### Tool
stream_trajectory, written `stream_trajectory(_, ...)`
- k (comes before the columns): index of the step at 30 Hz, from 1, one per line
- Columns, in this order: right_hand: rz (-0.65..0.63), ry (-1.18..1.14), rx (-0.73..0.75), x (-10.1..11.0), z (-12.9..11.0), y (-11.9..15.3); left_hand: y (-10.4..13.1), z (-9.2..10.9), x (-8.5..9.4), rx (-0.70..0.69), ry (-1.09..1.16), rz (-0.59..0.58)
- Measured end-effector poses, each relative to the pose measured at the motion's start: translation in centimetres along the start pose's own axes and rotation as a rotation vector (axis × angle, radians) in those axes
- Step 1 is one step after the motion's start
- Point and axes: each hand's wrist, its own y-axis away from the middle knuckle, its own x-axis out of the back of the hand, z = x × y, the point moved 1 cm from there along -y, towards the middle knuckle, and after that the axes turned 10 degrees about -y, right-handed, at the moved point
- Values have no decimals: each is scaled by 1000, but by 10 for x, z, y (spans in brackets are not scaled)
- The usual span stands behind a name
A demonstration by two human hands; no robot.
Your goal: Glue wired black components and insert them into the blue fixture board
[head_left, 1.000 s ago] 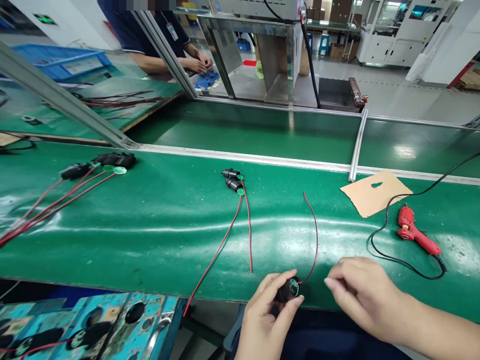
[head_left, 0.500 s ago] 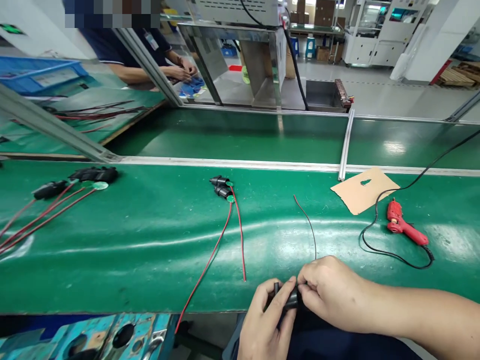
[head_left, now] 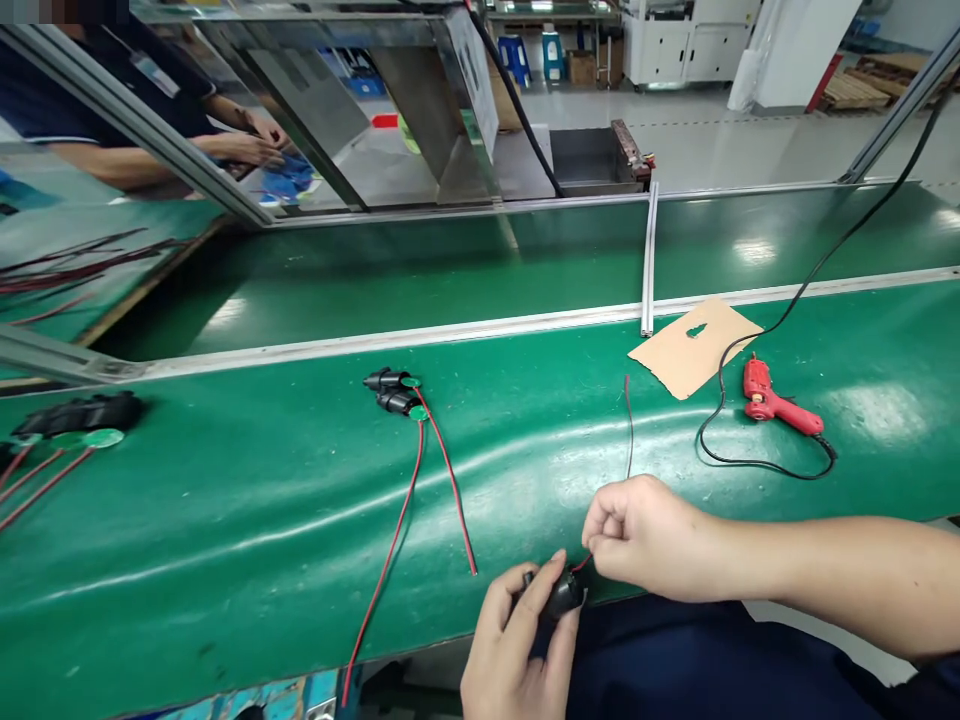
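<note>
My left hand (head_left: 517, 640) is closed round a black cylindrical part (head_left: 564, 594) at the table's front edge. A short stretch of red wire (head_left: 581, 565) comes out of the part's right end. My right hand (head_left: 637, 535) pinches this wire, a little apart from the part. Beyond my right hand a thin dark red wire (head_left: 631, 430) extends over the green table. Two black parts (head_left: 395, 402) with green discs and long red wires lie to the left of my hands.
A red glue gun (head_left: 780, 400) with a black cord lies right, near a torn cardboard piece (head_left: 694, 350). More black parts (head_left: 82, 415) are at far left. Metal framing (head_left: 648, 260) crosses behind. A person's hands (head_left: 259, 145) hold something blue at upper left.
My right hand has drawn back from the black part, and red wire now shows between them. The view has shifted, with the background moved left and up.
</note>
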Motion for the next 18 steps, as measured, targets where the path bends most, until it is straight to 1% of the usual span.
stream_trajectory(2, 41, -70, 85, 7, -4, 7, -4, 0, 3, 122, 115, -63)
stream_trajectory(3, 39, -103, 126, 10, -5, 12, -5, -1, 4, 180, 174, -101)
stream_trajectory(4, 11, -121, 156, 13, -5, 16, -6, -2, 5, 236, 232, -137)
stream_trajectory(5, -42, -112, 163, 14, -4, 20, -6, -3, 6, 289, 286, -163)
stream_trajectory(7, -144, -34, 123, 14, 2, 26, -6, -3, 5, 384, 382, -184)
stream_trajectory(8, -166, 12, 97, 13, 5, 28, -5, -2, 4, 428, 420, -178)
stream_trajectory(10, -139, 45, 69, 8, 12, 26, -4, 3, 0, 489, 488, -155)
stream_trajectory(12, -90, -37, 85, 3, 18, 21, -2, 9, -5, 508, 544, -139)
stream_trajectory(15, -82, -128, 101, -3, 21, 14, 0, 16, -9, 463, 579, -158)
stream_trajectory(17, -82, -79, 127, -5, 20, 11, 0, 18, -9, 424, 585, -185)
stream_trajectory(18, -82, -28, 166, -5, 19, 11, -1, 19, -9, 409, 587, -201)
